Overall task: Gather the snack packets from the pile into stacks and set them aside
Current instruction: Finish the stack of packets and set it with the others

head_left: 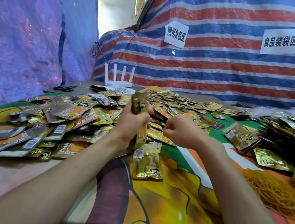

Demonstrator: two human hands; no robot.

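Observation:
A big pile of gold and brown snack packets (65, 113) covers the table's left and middle. My left hand (132, 123) grips a bunch of packets (140, 105) held upright on edge above the pile. My right hand (175, 130) hovers just to the right of it with the fingers curled into a fist, and I see nothing held in it. One gold packet (146, 162) lies flat on the cloth below my left hand. A squared stack of packets (241, 137) lies to the right of my right hand.
More stacked packets (291, 130) fill the far right. A heap of yellow rubber bands (273, 190) lies at the right edge. Black scissors (64, 88) and a white router (118, 79) sit at the back. A colourful cloth (169, 206) covers the table. Striped tarpaulin (221, 68) forms the back wall.

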